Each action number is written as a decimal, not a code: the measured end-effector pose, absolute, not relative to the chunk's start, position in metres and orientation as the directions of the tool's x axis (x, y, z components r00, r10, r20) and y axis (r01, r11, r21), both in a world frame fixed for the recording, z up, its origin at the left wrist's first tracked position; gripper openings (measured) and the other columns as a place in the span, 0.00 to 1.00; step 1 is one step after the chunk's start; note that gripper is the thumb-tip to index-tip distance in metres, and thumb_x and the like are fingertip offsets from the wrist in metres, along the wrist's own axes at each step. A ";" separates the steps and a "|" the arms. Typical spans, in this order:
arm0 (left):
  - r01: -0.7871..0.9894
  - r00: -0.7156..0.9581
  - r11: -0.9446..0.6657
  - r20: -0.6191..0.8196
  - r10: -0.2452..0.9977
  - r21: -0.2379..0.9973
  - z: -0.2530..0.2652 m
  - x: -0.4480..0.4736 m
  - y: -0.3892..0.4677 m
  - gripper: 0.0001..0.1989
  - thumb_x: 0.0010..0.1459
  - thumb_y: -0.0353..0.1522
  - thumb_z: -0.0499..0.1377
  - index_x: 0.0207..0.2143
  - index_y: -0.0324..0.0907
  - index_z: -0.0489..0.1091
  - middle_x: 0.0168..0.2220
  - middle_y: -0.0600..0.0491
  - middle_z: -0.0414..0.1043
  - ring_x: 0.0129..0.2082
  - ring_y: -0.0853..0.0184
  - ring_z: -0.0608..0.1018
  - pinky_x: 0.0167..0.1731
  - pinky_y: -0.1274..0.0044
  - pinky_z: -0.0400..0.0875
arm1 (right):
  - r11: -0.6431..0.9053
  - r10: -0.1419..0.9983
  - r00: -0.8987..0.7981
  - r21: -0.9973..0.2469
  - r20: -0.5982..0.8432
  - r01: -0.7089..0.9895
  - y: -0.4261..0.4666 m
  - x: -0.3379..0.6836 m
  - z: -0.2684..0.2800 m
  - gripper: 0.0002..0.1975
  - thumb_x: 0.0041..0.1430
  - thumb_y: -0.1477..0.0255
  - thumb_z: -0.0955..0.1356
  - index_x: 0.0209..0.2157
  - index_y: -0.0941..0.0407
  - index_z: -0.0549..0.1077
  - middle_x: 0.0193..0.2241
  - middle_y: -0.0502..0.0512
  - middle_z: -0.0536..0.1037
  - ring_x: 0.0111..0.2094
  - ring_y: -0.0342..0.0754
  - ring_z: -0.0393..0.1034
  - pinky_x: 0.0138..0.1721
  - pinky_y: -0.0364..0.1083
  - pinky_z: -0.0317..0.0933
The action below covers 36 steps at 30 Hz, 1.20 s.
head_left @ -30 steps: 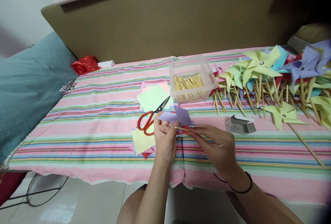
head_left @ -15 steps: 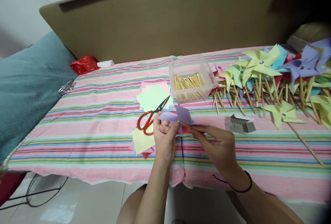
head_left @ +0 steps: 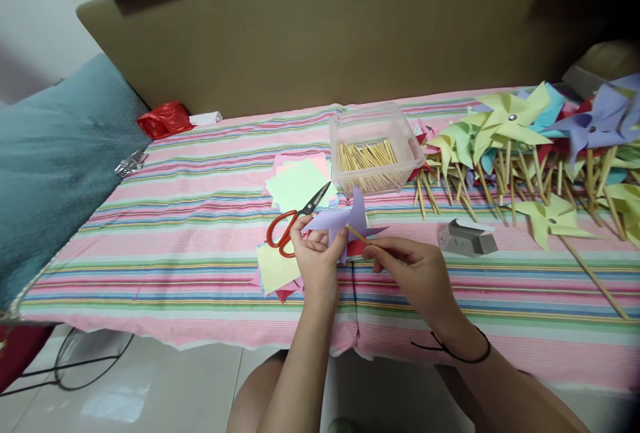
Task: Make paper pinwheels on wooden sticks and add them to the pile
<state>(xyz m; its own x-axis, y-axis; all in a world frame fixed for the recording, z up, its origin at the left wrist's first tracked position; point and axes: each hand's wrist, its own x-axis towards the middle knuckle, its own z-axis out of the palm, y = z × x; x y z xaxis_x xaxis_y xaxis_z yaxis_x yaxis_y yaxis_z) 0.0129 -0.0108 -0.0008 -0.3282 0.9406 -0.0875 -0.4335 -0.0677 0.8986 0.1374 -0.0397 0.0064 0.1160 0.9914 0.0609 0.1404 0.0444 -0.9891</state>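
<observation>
Striped multicoloured cloth (head_left: 175, 253) lies below: the left hand (head_left: 320, 266) pinches a purple paper pinwheel (head_left: 334, 220) between thumb and fingers; the right hand (head_left: 420, 276), fingertips together, grips a thin tan stick (head_left: 358, 235) near it.

single head-worn view, taken from the near side of the clear plastic box (head_left: 400, 123) and from above it, facing forward and down. the wearer's left hand (head_left: 320, 266) and right hand (head_left: 415, 276) appear at close range on the near side of the box, the forearms (head_left: 309, 360) running back from them toward the lens. the box itself lies at middle range; the brown panel (head_left: 320, 40) spans the field beyond it, and blue-green upholstery (head_left: 60, 173) borders the view well to its left.
</observation>
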 end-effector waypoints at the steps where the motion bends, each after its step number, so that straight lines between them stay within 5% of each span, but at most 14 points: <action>1: -0.422 -0.338 -0.064 -0.092 0.937 0.904 -0.001 0.013 -0.011 0.30 0.41 0.29 0.69 0.43 0.45 0.55 0.31 0.55 0.76 0.29 0.69 0.79 0.35 0.76 0.72 | 0.028 0.993 0.114 -0.991 0.044 0.133 -0.039 0.137 0.005 0.07 0.52 0.66 0.71 0.29 0.53 0.81 0.19 0.51 0.76 0.20 0.45 0.68 0.22 0.44 0.63; 13: -0.313 -0.406 -0.030 -0.105 0.908 0.949 0.006 0.014 -0.012 0.29 0.41 0.30 0.68 0.42 0.45 0.54 0.20 0.62 0.68 0.24 0.68 0.78 0.31 0.76 0.72 | -0.026 0.996 0.082 -0.995 -0.019 0.092 -0.034 0.134 0.001 0.07 0.51 0.66 0.71 0.25 0.55 0.79 0.19 0.50 0.76 0.20 0.44 0.69 0.23 0.43 0.63; 36: -0.362 -0.321 -0.040 -0.084 0.944 0.931 0.007 0.012 -0.014 0.25 0.45 0.32 0.66 0.41 0.44 0.55 0.25 0.59 0.73 0.24 0.73 0.76 0.25 0.83 0.66 | -0.076 0.991 0.113 -0.996 -0.071 0.037 -0.034 0.132 -0.002 0.07 0.49 0.66 0.72 0.26 0.56 0.80 0.19 0.50 0.76 0.21 0.43 0.69 0.24 0.42 0.63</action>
